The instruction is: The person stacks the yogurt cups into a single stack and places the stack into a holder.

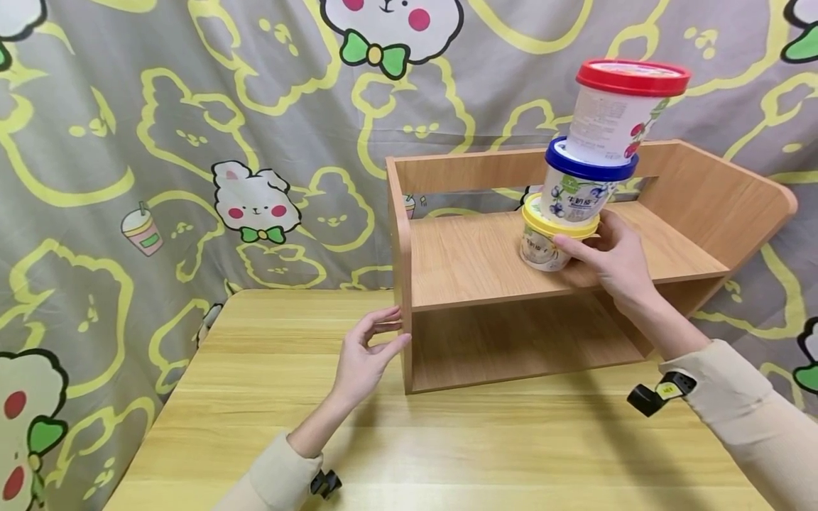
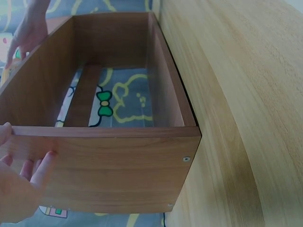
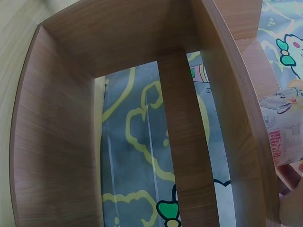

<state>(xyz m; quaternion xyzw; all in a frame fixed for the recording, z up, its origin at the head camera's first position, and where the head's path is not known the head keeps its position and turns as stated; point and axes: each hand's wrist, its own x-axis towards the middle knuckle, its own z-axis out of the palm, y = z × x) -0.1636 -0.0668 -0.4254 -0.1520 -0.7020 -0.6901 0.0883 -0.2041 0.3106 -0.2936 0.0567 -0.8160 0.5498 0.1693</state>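
Note:
Three paper tubs stand stacked on the upper board of a wooden shelf (image 1: 473, 248). The lowest tub (image 1: 543, 252) has a yellow lid, and my right hand (image 1: 616, 259) grips it from the right, thumb in front. On it sits a tub with a blue lid and blueberry print (image 1: 575, 195). Topmost is a white tub with a red lid and red fruit print (image 1: 607, 117), leaning slightly right. My left hand (image 1: 366, 358) touches the shelf's left side panel (image 2: 118, 165), its fingers on the outer face and thumb near the front edge.
The shelf stands on a light wooden table (image 1: 268, 383), with a lower compartment (image 1: 511, 341) facing me. A patterned curtain (image 1: 192, 142) hangs close behind. A gap along the shelf's back shows the curtain through it.

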